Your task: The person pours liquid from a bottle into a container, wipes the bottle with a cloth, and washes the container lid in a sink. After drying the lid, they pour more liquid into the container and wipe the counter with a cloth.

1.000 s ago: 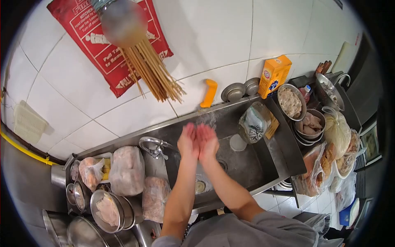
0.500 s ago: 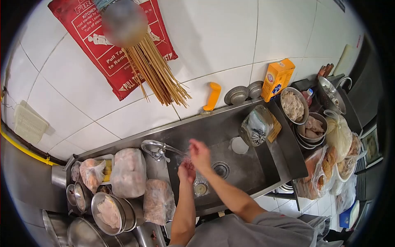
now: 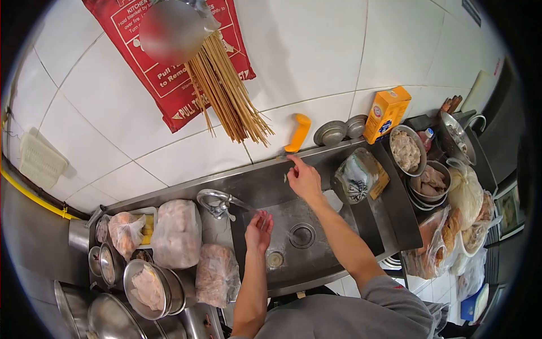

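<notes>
My left hand [image 3: 258, 230] is palm up under the spout of the metal tap [image 3: 215, 203], its fingers loosely curled and holding nothing. Over the back of the steel sink [image 3: 276, 210], my right hand [image 3: 305, 178] reaches with its index finger stretched out. That fingertip is close to the sink's back rim, just below an orange-handled tool [image 3: 298, 133] leaning on the tiled wall. In the sink floor between my arms is a round drain [image 3: 302, 235]. A plastic bag with a dark printed pattern [image 3: 357, 181] sits at the sink's right end.
Bagged meat [image 3: 176, 233] and a bowl of pale meat [image 3: 148, 288] stand on the left. Beyond the sink's right end are a yellow box [image 3: 387, 114], bowls of meat [image 3: 405, 151] and filled bags [image 3: 466, 186]. A bundle of thin sticks [image 3: 226, 90] hangs above.
My hands were close together beneath the tap. The right has moved away, up and right to the sink's back rim; the left stays by the spout with its fingers turned up.
</notes>
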A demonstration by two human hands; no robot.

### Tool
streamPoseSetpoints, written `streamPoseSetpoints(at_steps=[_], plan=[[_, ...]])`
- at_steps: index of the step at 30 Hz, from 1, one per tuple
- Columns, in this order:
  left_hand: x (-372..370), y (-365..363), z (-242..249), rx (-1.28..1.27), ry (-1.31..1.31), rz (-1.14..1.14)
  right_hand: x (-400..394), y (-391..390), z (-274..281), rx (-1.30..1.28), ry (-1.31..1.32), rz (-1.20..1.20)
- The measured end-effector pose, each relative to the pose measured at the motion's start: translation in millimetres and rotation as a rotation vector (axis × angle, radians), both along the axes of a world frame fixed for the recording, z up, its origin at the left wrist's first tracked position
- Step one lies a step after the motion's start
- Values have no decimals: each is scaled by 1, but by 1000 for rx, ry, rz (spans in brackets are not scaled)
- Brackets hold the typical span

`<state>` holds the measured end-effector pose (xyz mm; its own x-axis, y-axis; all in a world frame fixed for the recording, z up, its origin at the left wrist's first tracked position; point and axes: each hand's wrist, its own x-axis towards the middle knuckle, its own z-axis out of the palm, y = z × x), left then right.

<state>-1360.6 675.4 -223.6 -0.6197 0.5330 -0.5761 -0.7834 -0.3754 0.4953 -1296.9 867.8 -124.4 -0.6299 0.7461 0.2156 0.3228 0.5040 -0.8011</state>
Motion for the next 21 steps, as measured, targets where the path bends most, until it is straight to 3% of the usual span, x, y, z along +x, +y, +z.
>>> streamPoseSetpoints(at_steps=[3, 5, 9, 11, 15, 17, 21], plan=[[-3, -1, 4, 19, 12, 17, -4, -3, -8, 69, -61, 15], [-5, -1, 7, 23, 21, 18, -4, -8, -15, 153, 120, 161], [-5, -3, 12, 13, 31, 20, -5, -4, -13, 221, 156, 80], [-4, -3, 15, 10, 31, 20, -4, -4, -3, 256, -39, 107], [-6, -2, 12, 33, 21, 12, -10, -16, -11, 321, -39, 227], [-8, -3, 8, 36, 48, 2, -9, -39, -10, -131, 210, 477], [-16, 1, -34, 194, 179, -51, -30, -84, -20, -273, 109, 520]])
